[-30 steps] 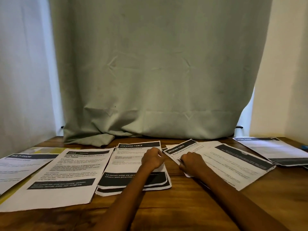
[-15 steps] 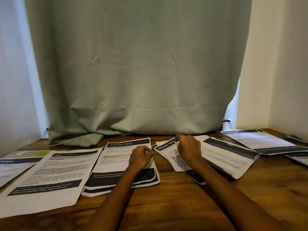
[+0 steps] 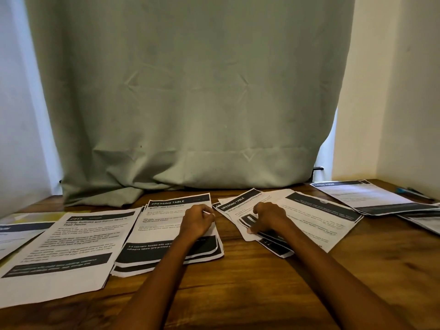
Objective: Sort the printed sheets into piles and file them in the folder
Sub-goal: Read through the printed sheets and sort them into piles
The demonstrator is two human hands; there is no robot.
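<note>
Left hand [image 3: 198, 220] pinches the "Dressing Table" pile [image 3: 171, 232]; right hand [image 3: 269, 217] fingers a loose sheet [image 3: 240, 210] from the fanned stack [image 3: 319, 220], which may drag neighbours askew; no folder visible

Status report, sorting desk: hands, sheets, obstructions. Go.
Left hand curled on DRESSING TABLE pile. Right hand pressing loose DRESSING TABLE sheet beside it. Folder not identifiable. Nothing blocking between piles.
</note>
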